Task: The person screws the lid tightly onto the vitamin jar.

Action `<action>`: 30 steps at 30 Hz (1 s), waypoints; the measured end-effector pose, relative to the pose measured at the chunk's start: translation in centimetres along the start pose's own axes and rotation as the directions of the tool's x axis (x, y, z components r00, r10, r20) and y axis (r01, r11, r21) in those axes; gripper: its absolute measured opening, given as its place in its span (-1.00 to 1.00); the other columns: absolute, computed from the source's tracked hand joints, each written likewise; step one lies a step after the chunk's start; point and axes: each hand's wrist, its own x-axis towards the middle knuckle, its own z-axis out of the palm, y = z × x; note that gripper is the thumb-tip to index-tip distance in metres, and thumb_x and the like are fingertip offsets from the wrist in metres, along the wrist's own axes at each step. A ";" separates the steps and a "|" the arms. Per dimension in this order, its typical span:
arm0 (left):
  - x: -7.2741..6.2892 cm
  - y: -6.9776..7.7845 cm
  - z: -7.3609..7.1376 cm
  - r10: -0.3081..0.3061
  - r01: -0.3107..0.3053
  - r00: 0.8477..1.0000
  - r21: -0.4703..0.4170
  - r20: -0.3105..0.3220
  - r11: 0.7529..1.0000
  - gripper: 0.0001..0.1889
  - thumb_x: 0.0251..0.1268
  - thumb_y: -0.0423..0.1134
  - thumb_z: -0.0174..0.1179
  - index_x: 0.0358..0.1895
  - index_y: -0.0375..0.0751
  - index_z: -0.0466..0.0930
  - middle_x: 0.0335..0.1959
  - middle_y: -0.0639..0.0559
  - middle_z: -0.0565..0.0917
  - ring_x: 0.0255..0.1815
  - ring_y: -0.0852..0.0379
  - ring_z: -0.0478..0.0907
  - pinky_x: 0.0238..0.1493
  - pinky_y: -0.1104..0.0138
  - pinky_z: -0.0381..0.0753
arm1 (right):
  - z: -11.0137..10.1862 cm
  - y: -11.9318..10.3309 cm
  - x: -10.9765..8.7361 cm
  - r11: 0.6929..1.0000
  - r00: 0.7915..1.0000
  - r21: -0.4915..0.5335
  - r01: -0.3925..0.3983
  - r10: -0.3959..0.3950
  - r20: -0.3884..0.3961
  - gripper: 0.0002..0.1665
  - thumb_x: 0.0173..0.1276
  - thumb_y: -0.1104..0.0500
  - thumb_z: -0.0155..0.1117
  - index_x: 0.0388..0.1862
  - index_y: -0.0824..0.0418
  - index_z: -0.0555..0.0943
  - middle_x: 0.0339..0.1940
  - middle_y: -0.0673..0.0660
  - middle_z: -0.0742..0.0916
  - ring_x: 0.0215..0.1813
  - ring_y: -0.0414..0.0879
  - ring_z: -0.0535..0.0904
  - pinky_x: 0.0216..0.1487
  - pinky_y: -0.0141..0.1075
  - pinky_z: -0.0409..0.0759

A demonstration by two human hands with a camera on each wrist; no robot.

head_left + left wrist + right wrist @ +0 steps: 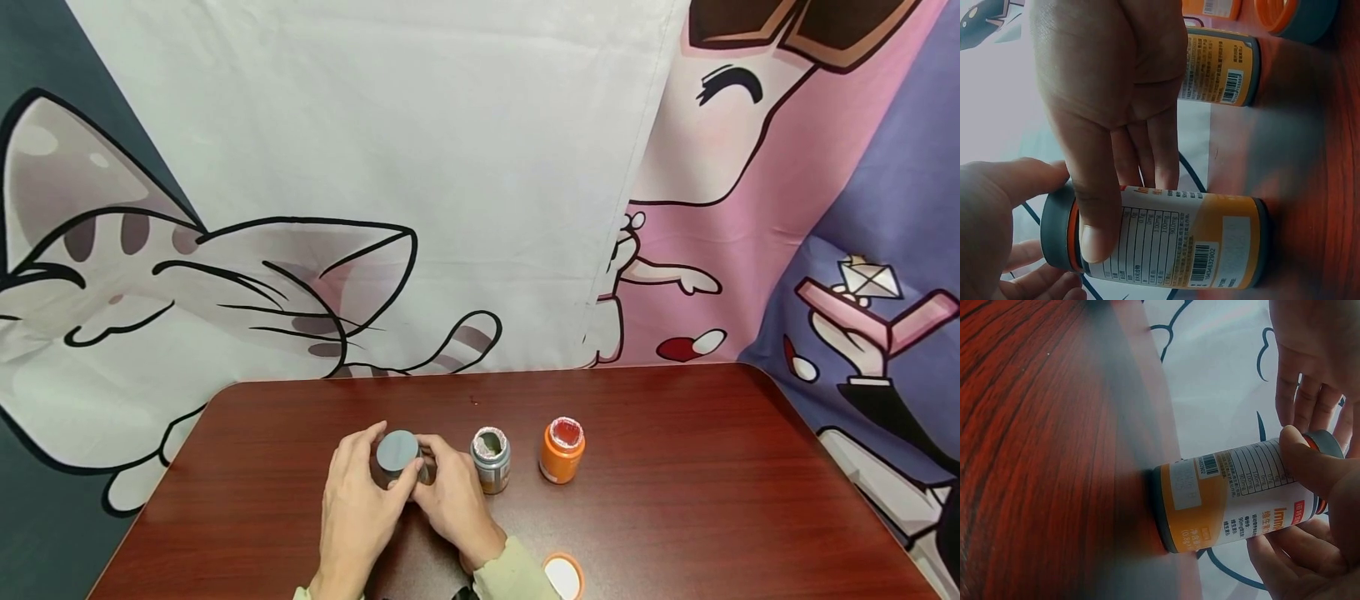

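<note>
A vitamin bottle [1235, 494] with a white and orange label stands upright between both hands, its base close to the table. My left hand [360, 500] has thumb and fingers around its grey lid [397, 451]. An orange band shows just under that lid in the left wrist view. The right hand [453, 492] grips the bottle body below the lid, its thumb on the label. Right of the hands stands a grey bottle [492, 467], uncovered, with ragged foil around its mouth. Beyond it is an orange bottle [561, 458], uncovered too, reddish inside.
A loose lid [564, 577] with an orange rim and pale centre lies near the table's front edge. The dark red wooden table [690, 483] extends to both sides. A printed cloth [480, 167] with cartoon animals hangs behind its far edge.
</note>
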 end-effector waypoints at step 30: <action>0.1 -0.1 -0.5 0.026 -0.026 0.999 0.000 0.045 1.000 -0.33 0.01 -0.18 0.58 0.24 -0.24 0.56 0.03 -0.10 0.61 0.05 -0.08 0.57 -0.09 -0.01 0.57 | -0.1 0.1 0.0 1.000 1.000 0.016 0.007 -0.007 0.022 -0.56 0.25 0.23 0.45 0.13 0.19 0.65 -0.10 0.03 0.80 -0.10 -0.26 0.72 -0.09 -0.28 0.67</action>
